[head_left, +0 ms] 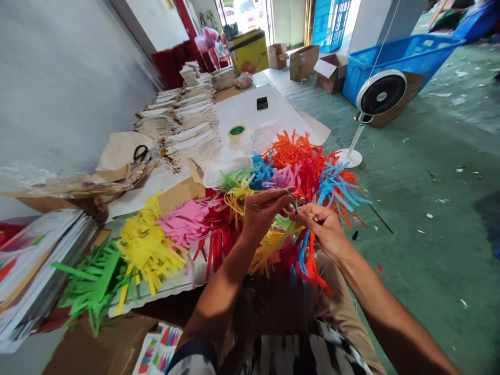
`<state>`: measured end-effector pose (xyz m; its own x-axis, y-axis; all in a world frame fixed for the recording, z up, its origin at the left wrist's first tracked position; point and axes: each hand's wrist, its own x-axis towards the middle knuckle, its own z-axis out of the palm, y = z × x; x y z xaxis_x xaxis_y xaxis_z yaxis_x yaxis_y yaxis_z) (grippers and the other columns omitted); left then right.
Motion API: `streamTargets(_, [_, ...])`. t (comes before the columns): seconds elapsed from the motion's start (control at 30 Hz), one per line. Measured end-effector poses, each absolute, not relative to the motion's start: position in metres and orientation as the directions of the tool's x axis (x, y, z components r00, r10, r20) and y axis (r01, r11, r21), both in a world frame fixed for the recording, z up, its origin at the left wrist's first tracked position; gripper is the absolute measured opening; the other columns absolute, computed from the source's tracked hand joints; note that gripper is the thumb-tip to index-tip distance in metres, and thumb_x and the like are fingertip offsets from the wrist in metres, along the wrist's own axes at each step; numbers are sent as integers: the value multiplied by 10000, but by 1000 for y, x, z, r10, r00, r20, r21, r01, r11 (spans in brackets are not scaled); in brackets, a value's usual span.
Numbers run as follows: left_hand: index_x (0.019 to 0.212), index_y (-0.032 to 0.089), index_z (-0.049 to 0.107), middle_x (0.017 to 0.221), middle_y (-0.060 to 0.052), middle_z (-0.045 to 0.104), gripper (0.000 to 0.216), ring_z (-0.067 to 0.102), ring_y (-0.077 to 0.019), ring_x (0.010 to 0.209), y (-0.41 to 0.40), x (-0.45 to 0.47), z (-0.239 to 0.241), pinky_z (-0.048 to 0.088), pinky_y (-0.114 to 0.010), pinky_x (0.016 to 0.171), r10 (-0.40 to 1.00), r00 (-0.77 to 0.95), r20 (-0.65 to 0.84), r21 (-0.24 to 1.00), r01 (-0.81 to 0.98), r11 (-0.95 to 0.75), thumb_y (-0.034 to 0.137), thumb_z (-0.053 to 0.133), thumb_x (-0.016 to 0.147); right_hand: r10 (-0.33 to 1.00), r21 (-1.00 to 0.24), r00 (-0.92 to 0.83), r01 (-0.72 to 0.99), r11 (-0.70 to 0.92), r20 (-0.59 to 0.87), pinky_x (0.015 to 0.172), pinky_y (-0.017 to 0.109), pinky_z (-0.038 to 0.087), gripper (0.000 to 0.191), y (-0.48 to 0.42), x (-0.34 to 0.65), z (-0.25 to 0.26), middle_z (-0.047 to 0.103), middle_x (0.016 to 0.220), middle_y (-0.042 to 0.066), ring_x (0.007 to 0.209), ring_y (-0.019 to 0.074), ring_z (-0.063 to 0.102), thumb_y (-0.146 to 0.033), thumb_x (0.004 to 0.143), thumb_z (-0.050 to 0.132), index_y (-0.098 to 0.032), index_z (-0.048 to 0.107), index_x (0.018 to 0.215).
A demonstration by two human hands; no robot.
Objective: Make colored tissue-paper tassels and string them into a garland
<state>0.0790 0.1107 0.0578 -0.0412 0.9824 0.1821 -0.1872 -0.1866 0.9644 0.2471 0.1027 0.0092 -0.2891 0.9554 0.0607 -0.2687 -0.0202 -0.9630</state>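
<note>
My left hand (262,210) and my right hand (322,228) meet over my lap, fingers pinched together on a thin green stick or strip (294,200) between them. A bunch of fringed paper strips (289,249) in yellow, blue, red and green hangs below both hands. Just beyond them lies a heap of fringed paper (308,161) in orange, blue, pink and red. Further left lie pink (186,222), yellow (145,246) and green (92,284) fringed pieces along the table's edge.
On the white table (250,112) are stacks of beige bundles (186,125), a tape roll (236,132), a black phone (262,103) and scissors (140,153). A white fan (379,96), a blue crate (406,58) and cardboard boxes (303,61) stand on the green floor.
</note>
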Motion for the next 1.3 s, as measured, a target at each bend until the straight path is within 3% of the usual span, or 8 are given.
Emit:
streamTargets(0.47, [948, 217, 866, 664, 6, 761, 325, 714, -133, 548, 113, 78, 52, 637, -258, 564, 977, -77, 198, 969, -138, -207, 484, 911, 769, 965, -950, -259, -310, -37, 47, 651, 290, 540, 405, 104, 244, 8, 732, 759, 22, 669, 166, 645, -622, 780, 863, -234, 754, 821])
streamTargets(0.73, [1052, 237, 853, 874, -27, 825, 322, 747, -131, 649, 110, 76, 53, 629, -237, 633, 969, -99, 226, 969, -73, -234, 451, 880, 813, 962, -958, -263, -287, -9, 70, 599, 261, 461, 374, 104, 243, 11, 701, 729, 2, 624, 134, 567, -570, 791, 874, -220, 744, 797])
streamTargets(1.0, [946, 204, 843, 710, 1, 784, 250, 748, -136, 601, 111, 78, 52, 622, -222, 610, 971, -113, 212, 972, -79, -221, 394, 894, 792, 959, -956, -275, -293, -24, 60, 571, 248, 433, 407, 105, 240, 12, 665, 695, -6, 596, 117, 522, -554, 767, 895, -200, 697, 742])
streamTargets(1.3, [936, 212, 852, 700, 0, 784, 271, 754, -147, 609, 113, 78, 52, 668, -263, 637, 976, -80, 201, 959, -186, -212, 415, 920, 770, 961, -933, -274, -354, -56, 47, 557, 239, 410, 377, 105, 242, 7, 590, 639, -33, 564, 102, 472, -537, 764, 908, -208, 725, 786])
